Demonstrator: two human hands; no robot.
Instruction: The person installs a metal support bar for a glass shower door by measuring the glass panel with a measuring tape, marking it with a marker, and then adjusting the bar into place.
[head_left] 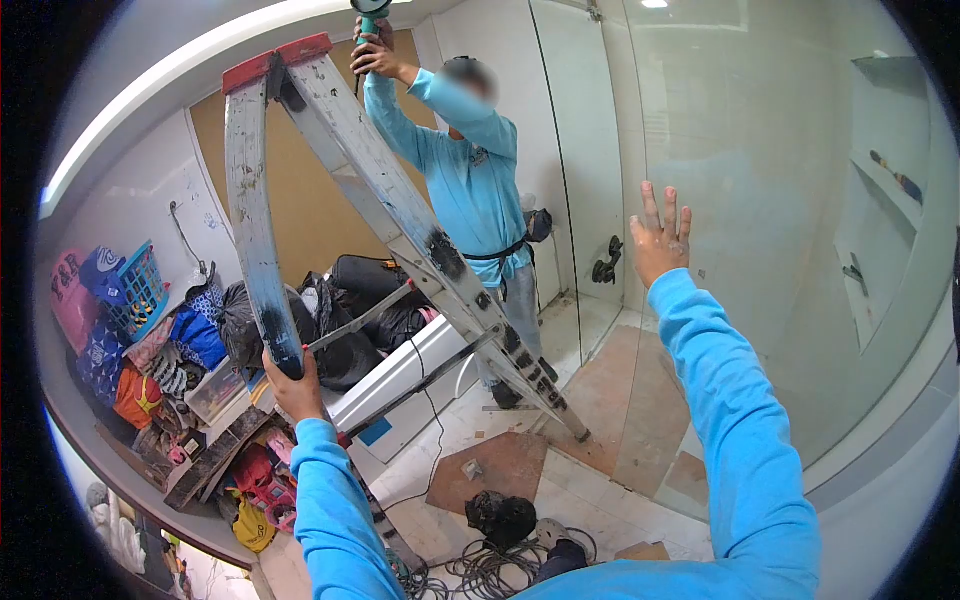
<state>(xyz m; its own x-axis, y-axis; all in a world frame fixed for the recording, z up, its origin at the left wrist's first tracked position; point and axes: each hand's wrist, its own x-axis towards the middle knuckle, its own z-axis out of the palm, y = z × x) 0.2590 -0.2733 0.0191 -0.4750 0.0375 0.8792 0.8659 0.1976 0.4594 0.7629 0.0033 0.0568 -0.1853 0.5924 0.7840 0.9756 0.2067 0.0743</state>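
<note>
My left hand (297, 386) is closed around the near leg of a paint-stained aluminium stepladder (252, 215), which stands spread with its red top cap (277, 62) uppermost. Raised on the right, my right hand (661, 238) has its fingers stretched upward and apart, holding nothing. It overlaps the glass panel (760, 190) in this view. Beyond the ladder, a person in a light blue long-sleeved shirt (475, 190) lifts a teal power tool (368, 30) overhead with both hands.
Black bags (350, 345) lie on and around a white tub edge (385, 375). Left of them are a blue basket (143, 285) and piled cloth and bags. Coiled cables (500, 568) lie on the floor near my feet, beside brown board pieces (490, 468). Wall shelves (885, 190) hold small tools.
</note>
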